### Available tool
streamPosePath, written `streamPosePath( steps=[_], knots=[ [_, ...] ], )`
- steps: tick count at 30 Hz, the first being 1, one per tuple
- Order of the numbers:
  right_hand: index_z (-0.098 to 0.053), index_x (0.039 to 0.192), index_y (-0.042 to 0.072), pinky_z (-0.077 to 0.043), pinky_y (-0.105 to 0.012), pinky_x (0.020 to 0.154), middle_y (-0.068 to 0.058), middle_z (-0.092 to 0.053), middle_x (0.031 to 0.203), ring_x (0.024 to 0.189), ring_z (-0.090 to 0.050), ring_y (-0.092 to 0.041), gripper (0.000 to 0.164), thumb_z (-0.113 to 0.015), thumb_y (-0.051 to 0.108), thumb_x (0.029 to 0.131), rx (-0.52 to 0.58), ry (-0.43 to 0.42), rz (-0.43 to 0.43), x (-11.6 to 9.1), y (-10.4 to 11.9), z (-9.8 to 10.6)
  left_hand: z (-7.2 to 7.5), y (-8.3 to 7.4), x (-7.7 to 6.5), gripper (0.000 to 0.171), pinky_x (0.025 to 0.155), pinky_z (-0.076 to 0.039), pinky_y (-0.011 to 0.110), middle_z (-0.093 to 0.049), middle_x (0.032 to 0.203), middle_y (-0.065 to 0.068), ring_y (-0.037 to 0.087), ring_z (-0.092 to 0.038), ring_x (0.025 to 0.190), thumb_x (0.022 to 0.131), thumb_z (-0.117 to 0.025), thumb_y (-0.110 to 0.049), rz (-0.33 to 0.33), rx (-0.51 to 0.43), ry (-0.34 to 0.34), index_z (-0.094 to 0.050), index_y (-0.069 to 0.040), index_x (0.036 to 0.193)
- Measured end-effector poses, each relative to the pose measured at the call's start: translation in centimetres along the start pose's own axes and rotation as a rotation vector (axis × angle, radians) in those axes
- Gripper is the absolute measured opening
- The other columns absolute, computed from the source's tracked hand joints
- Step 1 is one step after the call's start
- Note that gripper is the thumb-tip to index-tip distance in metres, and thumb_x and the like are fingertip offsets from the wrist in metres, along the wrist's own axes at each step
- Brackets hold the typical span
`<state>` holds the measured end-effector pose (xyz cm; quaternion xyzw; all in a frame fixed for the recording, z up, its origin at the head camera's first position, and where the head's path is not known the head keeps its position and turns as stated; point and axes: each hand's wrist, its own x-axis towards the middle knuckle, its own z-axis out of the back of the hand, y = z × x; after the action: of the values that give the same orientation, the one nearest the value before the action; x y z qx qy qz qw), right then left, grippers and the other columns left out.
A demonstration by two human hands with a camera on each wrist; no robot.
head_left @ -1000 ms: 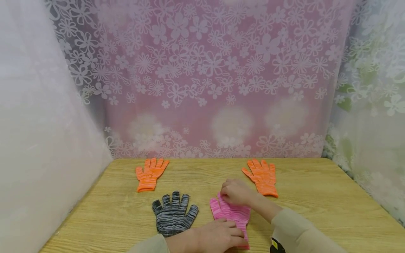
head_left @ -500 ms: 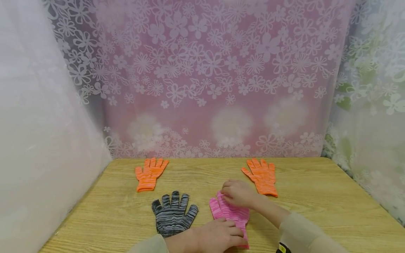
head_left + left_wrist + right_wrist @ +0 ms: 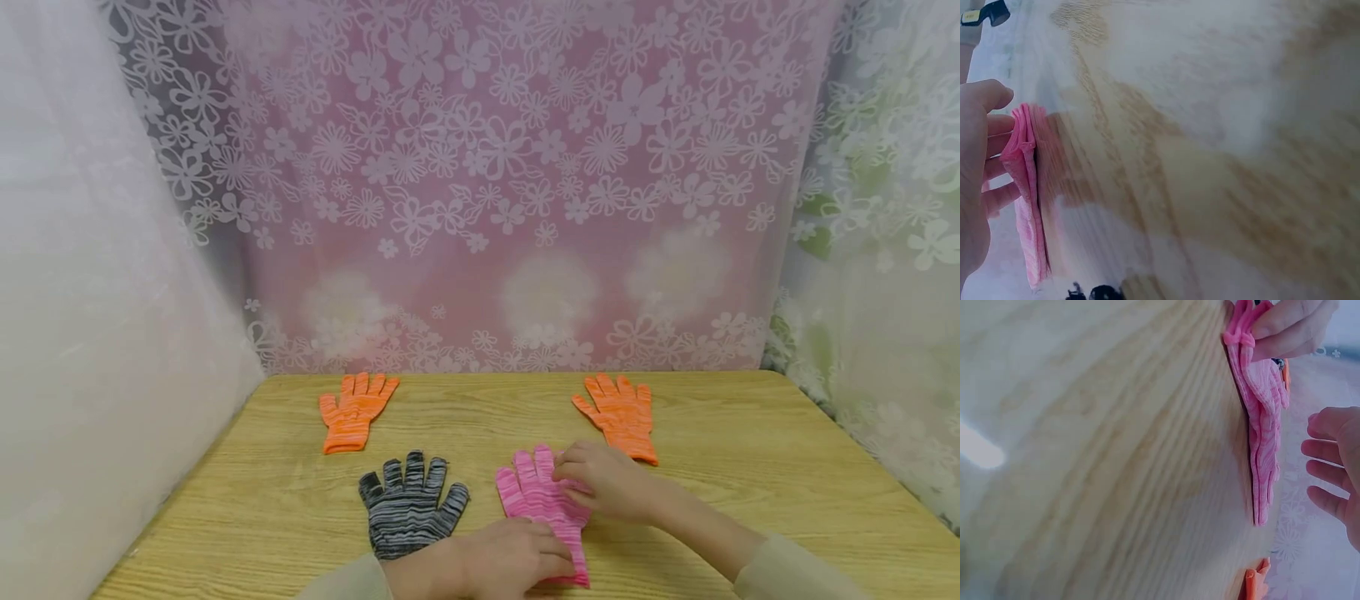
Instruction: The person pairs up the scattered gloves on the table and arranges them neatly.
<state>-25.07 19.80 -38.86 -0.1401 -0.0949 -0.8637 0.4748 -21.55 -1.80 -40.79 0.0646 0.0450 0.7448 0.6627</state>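
Observation:
A pink knitted glove [image 3: 542, 496] lies flat on the table, fingers pointing away from me. My left hand [image 3: 506, 557] rests on its cuff; in the left wrist view its fingers [image 3: 1000, 197] stretch loosely across the pink fabric. Just over the glove's right side is my right hand [image 3: 611, 483], with loosely bent fingers. The right wrist view shows that hand [image 3: 1341, 465] apart from the glove, holding nothing. To the left lies a black-and-grey striped glove [image 3: 412, 510], its cuff hidden behind my left forearm.
Two orange gloves lie toward the table's far edge, one at the left [image 3: 356, 412] and one at the right [image 3: 622, 417]. A flowered pink curtain [image 3: 510, 183] hangs behind the wooden table [image 3: 750, 467], with pale sheets along both sides.
My right hand has left the pink glove's fingertips and shifted right and slightly nearer. The glove's fingers now show spread out. My left hand stays on the cuff.

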Motion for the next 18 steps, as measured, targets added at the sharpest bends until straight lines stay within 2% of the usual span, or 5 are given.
streamPosePath(
  steps=[5, 9, 13, 15, 18],
  knots=[
    [-0.067, 0.092, 0.012, -0.048, -0.025, 0.072, 0.008, -0.06, 0.089, 0.085, -0.056, -0.007, 0.009, -0.065, 0.01, 0.084, 0.118, 0.047, 0.029, -1.3, 0.7, 0.5, 0.4, 0.1, -0.5, 0.03, 0.098, -0.026, 0.011, -0.059, 0.116, -0.008, 0.002, -0.049, 0.111, 0.095, -0.05, -0.034, -0.009, -0.058, -0.04, -0.062, -0.016, 0.116],
    [-0.065, 0.089, 0.015, -0.045, -0.019, 0.072, 0.01, -0.06, 0.087, 0.083, -0.055, -0.003, 0.008, -0.068, 0.014, 0.081, 0.07, 0.017, 0.158, -1.9, 1.2, 0.4, 0.4, 0.8, -1.3, 0.022, 0.084, -0.035, 0.007, -0.06, 0.103, -0.008, -0.003, -0.052, 0.096, 0.093, -0.053, -0.028, 0.057, -0.142, -0.118, -0.065, -0.015, 0.106],
    [-0.064, 0.086, 0.018, -0.043, -0.016, 0.077, 0.011, -0.059, 0.09, 0.086, -0.055, -0.002, 0.009, -0.071, 0.018, 0.079, 0.021, -0.013, 0.31, -2.2, 2.0, 0.1, 0.5, 2.4, -1.9, 0.009, 0.062, -0.036, 0.008, -0.057, 0.078, -0.011, -0.004, -0.047, 0.067, 0.089, -0.058, -0.021, 0.218, -0.122, -0.244, -0.065, -0.016, 0.087],
    [-0.064, 0.086, 0.02, -0.041, -0.014, 0.078, 0.012, -0.058, 0.09, 0.087, -0.054, 0.0, 0.009, -0.071, 0.019, 0.08, 0.042, -0.004, 0.361, -2.3, 2.4, -0.1, 0.7, 3.4, -2.1, 0.007, 0.059, -0.036, 0.011, -0.057, 0.074, -0.01, -0.003, -0.046, 0.063, 0.088, -0.059, -0.018, 0.327, -0.109, -0.266, -0.066, -0.016, 0.085],
    [-0.063, 0.085, 0.023, -0.039, -0.011, 0.079, 0.014, -0.056, 0.09, 0.087, -0.052, 0.001, 0.009, -0.071, 0.022, 0.079, 0.057, 0.006, 0.406, -2.3, 2.9, -0.3, 1.0, 4.7, -2.4, 0.007, 0.061, -0.041, 0.015, -0.062, 0.077, -0.007, 0.001, -0.054, 0.067, 0.087, -0.061, -0.015, 0.465, -0.101, -0.268, -0.069, -0.013, 0.086]
  ],
)
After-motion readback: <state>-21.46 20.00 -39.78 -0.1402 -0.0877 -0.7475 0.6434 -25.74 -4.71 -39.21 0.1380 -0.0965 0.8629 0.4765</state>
